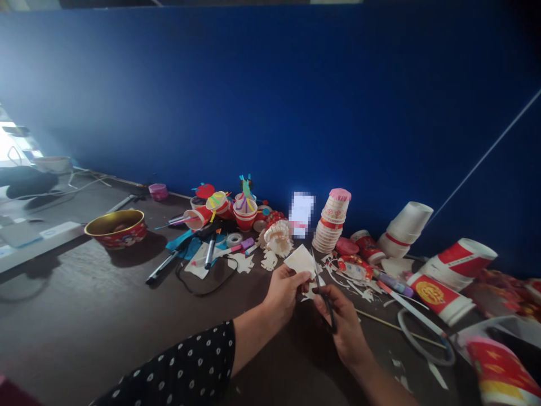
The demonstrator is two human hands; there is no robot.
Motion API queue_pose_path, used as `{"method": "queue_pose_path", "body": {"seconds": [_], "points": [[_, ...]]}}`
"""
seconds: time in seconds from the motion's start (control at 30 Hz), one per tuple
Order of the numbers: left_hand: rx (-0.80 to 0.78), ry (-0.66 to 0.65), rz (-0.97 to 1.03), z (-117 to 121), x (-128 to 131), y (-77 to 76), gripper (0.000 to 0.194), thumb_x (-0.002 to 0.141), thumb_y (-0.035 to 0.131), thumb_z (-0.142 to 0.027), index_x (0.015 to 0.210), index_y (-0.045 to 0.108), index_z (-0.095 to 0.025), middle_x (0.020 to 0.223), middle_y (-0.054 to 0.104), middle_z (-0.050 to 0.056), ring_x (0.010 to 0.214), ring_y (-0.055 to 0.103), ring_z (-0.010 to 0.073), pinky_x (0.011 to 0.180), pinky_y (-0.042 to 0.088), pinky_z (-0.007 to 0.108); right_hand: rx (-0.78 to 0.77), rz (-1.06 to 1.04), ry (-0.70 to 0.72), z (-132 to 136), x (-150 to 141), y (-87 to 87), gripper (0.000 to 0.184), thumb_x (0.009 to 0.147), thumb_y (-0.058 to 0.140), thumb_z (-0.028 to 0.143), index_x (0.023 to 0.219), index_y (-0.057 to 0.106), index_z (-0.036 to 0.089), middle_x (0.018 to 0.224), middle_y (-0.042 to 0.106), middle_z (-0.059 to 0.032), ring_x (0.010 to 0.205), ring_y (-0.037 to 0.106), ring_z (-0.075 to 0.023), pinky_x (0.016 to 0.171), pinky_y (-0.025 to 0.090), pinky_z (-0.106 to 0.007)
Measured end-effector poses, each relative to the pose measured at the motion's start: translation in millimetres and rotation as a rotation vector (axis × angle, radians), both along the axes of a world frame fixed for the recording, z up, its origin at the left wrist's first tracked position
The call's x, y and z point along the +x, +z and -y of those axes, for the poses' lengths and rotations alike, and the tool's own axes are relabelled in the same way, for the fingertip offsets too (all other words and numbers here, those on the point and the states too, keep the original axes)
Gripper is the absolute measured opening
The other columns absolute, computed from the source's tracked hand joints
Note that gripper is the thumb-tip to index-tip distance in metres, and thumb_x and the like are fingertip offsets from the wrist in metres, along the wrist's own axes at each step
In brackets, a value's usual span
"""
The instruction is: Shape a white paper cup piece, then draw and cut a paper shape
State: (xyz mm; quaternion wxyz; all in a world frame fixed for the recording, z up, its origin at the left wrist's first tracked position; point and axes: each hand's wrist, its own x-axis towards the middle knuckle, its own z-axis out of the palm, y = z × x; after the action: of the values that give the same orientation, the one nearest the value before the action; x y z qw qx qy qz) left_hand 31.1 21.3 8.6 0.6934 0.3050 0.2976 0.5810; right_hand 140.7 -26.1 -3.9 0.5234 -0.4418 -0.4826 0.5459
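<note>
In front of me my left hand [284,290] pinches a small piece of white paper [301,260] between thumb and fingers. My right hand [336,316] is wrapped round the dark handles of a pair of scissors [319,280]. Their blades point away from me and lie along the right edge of the paper; whether they are biting into it I cannot tell. Beneath and just right of the hands, thin white paper scraps [357,285] are strewn over the dark table. The fingertips of my left hand are partly hidden behind the paper.
A stack of paper cups [331,225] stands behind the hands, beside a blurred-out bright panel [301,214]. More cups [459,262] lie tilted at right. Decorated cups [245,214], markers [210,251] and a tape roll [234,239] crowd the left. Farther left sits a red-and-gold bowl [122,239].
</note>
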Motion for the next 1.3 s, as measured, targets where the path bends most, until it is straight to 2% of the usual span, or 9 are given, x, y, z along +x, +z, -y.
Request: {"method": "queue_pose_path", "body": {"seconds": [0.27, 0.63, 1.3], "points": [[-0.015, -0.014, 0.001, 1.0, -1.0, 2.8, 0.019, 0.050, 0.069, -0.018, 0.061, 0.055, -0.011, 0.051, 0.056, 0.000, 0.039, 0.040, 0.0043, 0.041, 0.025, 0.018, 0.042, 0.023, -0.054, -0.5, 1.4, -3.3, 0.032, 0.067, 0.066, 0.047, 0.078, 0.055, 0.019, 0.048, 0.043, 0.0075, 0.042, 0.035, -0.0055, 0.040, 0.029, -0.017], [-0.048, -0.016, 0.004, 1.1, -0.7, 5.3, 0.021, 0.048, 0.070, -0.018, 0.059, 0.054, -0.011, 0.051, 0.057, 0.001, 0.039, 0.040, 0.0044, 0.040, 0.026, 0.018, -0.018, 0.031, -0.096, 1.9, 2.0, -1.9, 0.035, 0.063, 0.067, 0.049, 0.078, 0.054, 0.019, 0.050, 0.041, 0.0078, 0.041, 0.035, -0.0054, 0.038, 0.029, -0.017], [-0.060, -0.014, -0.018, -2.2, -1.6, 2.8, 0.021, 0.047, 0.069, -0.020, 0.054, 0.050, -0.013, 0.046, 0.051, -0.001, 0.037, 0.039, 0.0045, 0.040, 0.026, 0.019, 0.008, 0.097, -0.085, 1.4, 6.3, -1.4, 0.033, 0.065, 0.066, 0.048, 0.075, 0.055, 0.018, 0.049, 0.041, 0.0071, 0.041, 0.035, -0.0060, 0.037, 0.029, -0.017]]}}
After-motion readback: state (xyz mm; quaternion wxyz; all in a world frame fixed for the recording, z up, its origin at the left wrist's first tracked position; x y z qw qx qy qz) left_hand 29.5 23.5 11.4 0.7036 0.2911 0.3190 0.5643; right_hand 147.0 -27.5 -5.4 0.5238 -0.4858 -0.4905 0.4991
